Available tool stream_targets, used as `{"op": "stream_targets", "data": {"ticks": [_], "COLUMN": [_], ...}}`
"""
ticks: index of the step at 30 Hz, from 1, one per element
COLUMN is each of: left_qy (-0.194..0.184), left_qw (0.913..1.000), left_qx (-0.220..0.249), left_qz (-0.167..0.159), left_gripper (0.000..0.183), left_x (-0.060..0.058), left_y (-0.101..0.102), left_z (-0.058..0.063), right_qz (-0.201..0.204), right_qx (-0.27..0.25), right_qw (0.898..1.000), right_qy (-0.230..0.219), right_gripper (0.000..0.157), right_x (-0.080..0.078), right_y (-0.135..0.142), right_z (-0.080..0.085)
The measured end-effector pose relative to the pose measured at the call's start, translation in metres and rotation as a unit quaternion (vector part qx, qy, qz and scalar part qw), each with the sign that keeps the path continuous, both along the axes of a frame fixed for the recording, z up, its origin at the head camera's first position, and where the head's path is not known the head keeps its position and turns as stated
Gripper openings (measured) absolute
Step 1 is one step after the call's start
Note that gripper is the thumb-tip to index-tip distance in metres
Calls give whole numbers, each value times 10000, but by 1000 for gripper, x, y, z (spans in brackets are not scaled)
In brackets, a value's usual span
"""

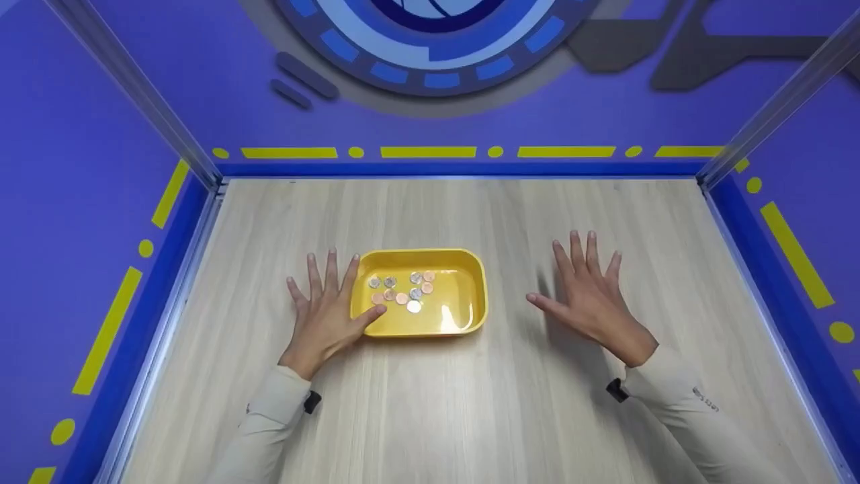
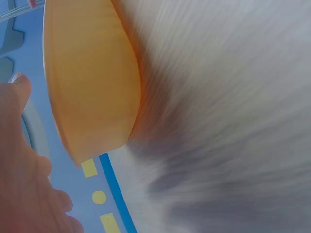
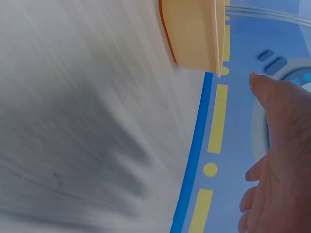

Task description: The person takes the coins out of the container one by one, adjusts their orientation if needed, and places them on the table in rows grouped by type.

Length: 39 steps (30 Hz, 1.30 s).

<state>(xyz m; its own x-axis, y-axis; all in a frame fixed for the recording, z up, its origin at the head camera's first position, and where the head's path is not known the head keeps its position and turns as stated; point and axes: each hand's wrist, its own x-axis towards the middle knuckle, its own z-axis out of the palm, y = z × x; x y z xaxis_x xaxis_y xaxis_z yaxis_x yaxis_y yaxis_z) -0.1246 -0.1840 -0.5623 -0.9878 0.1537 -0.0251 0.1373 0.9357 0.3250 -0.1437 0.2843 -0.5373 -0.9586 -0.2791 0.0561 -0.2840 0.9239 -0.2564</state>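
Spreading wide, the fingers of the left hand (image 1: pixel 328 319) fan out straight at the left end of a yellow tray (image 1: pixel 424 253), holding nothing; seen from the head, thumb and index finger overlap the rim, while the left wrist view shows a gap between hand and tray wall. Right hand (image 1: pixel 591 299) likewise splayed, fingers long and separate, thumb pointing toward the tray, nothing held; it is well apart from the tray, off to its right. Tray: smooth, glossy, oblong, rounded corners, sitting on the table left of centre. Coins (image 1: pixel 402 298), silvery and coppery mixed, small flat discs, lie loosely scattered over the tray's left and middle floor; a bright glare patch marks the right part. Table (image 1: pixel 430 410): pale, streaked wood grain. Behind it, a blue-purple wall (image 1: pixel 470 131) with a band of yellow dashes and dots. Pose: both palms down, fingertips away from the wearer, forearms angling in from the near edge in light sleeves (image 1: pixel 269 410), a black piece (image 1: pixel 312 402) at each wrist. Right hand hangs above the wood, casting soft finger shadows.
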Motion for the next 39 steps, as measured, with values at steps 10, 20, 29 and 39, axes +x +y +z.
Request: {"op": "stream_targets", "data": {"ticks": [10, 20, 29, 39], "left_qy": [-153, -444, -464, -393], "left_qw": [9944, 9732, 9471, 9136], "left_qx": [1039, 2247, 3173, 4038], "left_qz": [94, 223, 152, 286], "left_gripper": [115, 113, 113, 123], "left_x": [5, 7, 6, 11], "left_y": [0, 7, 10, 14], "left_z": [-13, -24, -35, -47], "right_qz": [240, 955, 1237, 1756], "right_qx": [-464, -1155, -1720, -2396], "right_qw": [9984, 9879, 9757, 9528], "right_qy": [-201, 386, 558, 622], "right_gripper": [103, 87, 74, 53], "right_x": [-6, -11, -14, -20], "right_y": [-28, -59, -82, -112], "right_z": [0, -6, -12, -11]}}
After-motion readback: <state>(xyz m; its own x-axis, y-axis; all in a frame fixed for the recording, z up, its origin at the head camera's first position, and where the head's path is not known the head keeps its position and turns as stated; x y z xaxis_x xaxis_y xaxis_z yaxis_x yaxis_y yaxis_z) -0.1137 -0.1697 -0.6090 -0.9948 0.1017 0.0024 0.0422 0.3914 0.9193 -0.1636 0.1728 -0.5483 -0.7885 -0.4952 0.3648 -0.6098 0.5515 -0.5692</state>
